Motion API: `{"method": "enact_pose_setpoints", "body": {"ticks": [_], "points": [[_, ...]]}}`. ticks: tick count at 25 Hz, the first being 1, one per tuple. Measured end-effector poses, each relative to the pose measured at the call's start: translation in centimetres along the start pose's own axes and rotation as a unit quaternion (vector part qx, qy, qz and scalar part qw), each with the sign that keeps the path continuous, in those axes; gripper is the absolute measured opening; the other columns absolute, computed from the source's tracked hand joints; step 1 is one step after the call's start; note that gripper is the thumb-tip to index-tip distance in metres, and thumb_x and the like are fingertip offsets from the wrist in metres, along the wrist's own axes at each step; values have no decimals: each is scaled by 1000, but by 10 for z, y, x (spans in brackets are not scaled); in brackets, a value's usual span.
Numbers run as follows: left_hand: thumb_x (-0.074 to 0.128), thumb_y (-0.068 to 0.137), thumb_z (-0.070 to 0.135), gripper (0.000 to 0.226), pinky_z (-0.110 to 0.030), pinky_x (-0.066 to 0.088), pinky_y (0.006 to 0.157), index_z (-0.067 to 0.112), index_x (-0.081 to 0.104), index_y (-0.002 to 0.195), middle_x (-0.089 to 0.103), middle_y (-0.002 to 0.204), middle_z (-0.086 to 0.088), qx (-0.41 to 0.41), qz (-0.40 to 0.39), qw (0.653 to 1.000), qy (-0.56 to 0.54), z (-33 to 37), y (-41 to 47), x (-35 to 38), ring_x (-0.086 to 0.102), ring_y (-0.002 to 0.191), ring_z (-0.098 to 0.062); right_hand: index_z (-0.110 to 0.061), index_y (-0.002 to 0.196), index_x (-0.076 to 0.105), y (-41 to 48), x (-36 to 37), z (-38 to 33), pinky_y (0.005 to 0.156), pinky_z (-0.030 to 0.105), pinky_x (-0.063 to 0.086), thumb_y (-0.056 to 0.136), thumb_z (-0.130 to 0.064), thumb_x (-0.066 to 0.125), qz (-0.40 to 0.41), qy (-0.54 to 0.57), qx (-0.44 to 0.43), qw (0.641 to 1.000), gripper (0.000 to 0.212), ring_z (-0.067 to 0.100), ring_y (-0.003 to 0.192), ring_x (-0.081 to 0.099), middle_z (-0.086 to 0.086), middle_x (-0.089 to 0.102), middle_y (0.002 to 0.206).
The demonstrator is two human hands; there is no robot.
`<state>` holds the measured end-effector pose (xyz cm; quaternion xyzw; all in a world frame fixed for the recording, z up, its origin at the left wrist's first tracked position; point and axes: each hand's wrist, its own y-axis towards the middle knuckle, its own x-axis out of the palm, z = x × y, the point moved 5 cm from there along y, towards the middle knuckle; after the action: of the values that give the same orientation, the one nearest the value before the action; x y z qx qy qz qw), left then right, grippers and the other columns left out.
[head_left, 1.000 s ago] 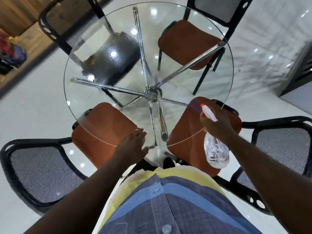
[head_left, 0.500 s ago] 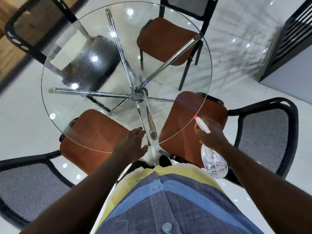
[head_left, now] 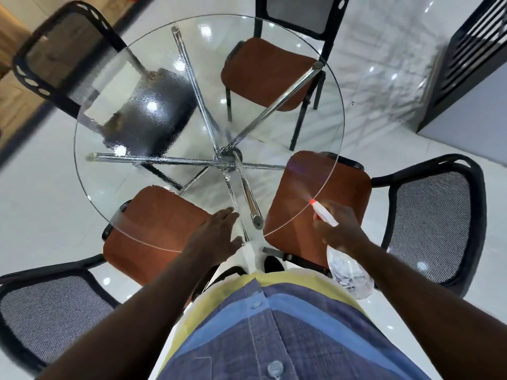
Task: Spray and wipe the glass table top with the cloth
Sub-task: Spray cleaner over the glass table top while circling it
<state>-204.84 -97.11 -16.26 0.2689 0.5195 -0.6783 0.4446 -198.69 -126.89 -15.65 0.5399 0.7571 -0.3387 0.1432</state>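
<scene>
A round glass table top [head_left: 115, 174] on crossed chrome legs [head_left: 227, 160] fills the middle of the view. Droplets coat its far left part. My right hand [head_left: 343, 231] grips a clear spray bottle [head_left: 348, 272] with a white head and red nozzle tip at the table's near right edge. The nozzle points across the glass and a faint mist shows ahead of it. My left hand [head_left: 216, 237] rests flat on the near edge of the glass, fingers apart, holding nothing. No cloth is in view.
Several black mesh chairs with brown seats ring the table: near left [head_left: 153, 231], near right [head_left: 340, 193], far [head_left: 269, 72] and far left [head_left: 63, 50]. A dark slatted cabinet [head_left: 463, 64] stands at the right. The floor is glossy white tile.
The view has shifted, so the table sits more to the left and lower in frame. My right hand with the bottle has drawn back toward the near right edge. The left hand stays on the glass.
</scene>
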Motion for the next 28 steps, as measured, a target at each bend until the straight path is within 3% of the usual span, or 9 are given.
{"method": "enact_pose_setpoints", "body": {"ticks": [3,5,7,11,13,16,20,25,28], "points": [[63,96,40,67,-36,34,120,20,41,156,31,168,2,-7,8,1000,-7,-14,-12,-8,35,152,-19,-20,90,70,6,16,-31,67,48,64,86,-19,72,-14,-11,-36,999,5,22,68,70,-1,68,78],[65,95,37,67,-33,32,119,18,42,155,33,168,0,-7,15,1000,-12,-27,-22,-12,35,152,-19,-17,87,68,12,31,-66,66,38,55,84,-17,72,-29,-18,-98,995,5,20,69,66,-1,67,76],[65,95,34,64,-33,34,118,16,45,154,36,166,-3,-11,19,1000,-22,-45,-33,-20,38,150,-21,-14,87,64,18,50,-102,67,40,52,83,-16,71,-48,-36,-145,988,8,20,69,63,3,65,76],[70,92,35,70,-38,39,118,17,44,155,37,166,-3,-14,29,999,-39,-82,-51,-38,41,148,-24,-19,84,61,26,78,-145,71,42,56,75,-34,58,-40,-57,-136,988,17,18,68,65,-1,64,71],[71,92,35,70,-38,38,119,17,45,155,36,166,-2,-4,44,998,-44,-93,-55,-47,40,149,-24,-16,85,64,22,81,-156,73,43,55,81,-28,62,-14,-49,-132,990,13,23,72,66,2,65,73],[70,92,38,70,-42,39,118,19,45,155,36,166,-1,15,52,998,-44,-105,-61,-60,41,148,-23,-5,89,67,6,79,-163,73,48,56,84,-2,71,20,-26,-140,990,8,35,77,67,12,67,82],[62,86,49,71,-48,46,112,22,49,150,44,161,0,49,56,996,-50,-103,-57,-74,48,144,-24,-4,99,70,-25,62,-146,56,34,57,86,10,74,69,52,-78,993,19,17,59,67,13,70,83],[68,95,39,63,-41,42,116,19,49,152,49,158,0,157,51,986,-20,-47,-35,-87,46,145,-24,-2,106,69,-87,17,-117,54,33,57,86,-5,77,217,168,-27,961,22,19,56,63,15,68,79],[63,86,48,67,-40,45,113,18,54,146,58,150,-2,222,38,974,-13,14,-29,-98,53,139,-22,1,101,66,-130,-23,-104,53,27,55,89,5,74,289,174,-19,941,14,17,55,64,18,68,83]]}}
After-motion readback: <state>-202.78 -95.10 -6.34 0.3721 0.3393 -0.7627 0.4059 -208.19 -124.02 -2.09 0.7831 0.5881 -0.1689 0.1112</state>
